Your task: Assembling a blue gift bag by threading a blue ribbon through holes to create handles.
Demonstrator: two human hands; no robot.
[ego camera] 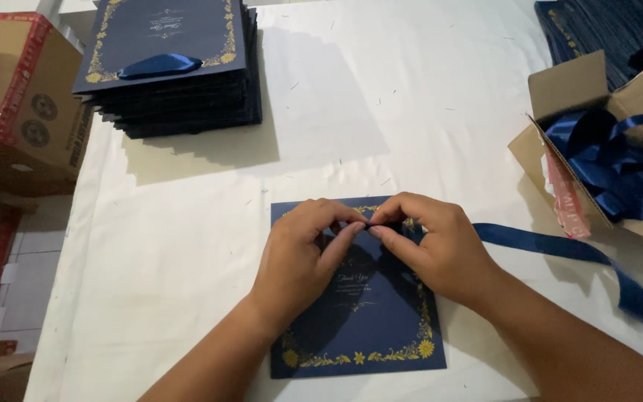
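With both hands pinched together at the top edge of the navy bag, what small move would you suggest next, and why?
Probably draw the ribbon end through at the bag top. The left hand and right hand meet fingertip to fingertip there, the ribbon trails slack toward the box, and the bag atop the finished stack already carries a ribbon.

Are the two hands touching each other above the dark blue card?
Touching: the head view shows the left hand and right hand fingertips meeting over the card.
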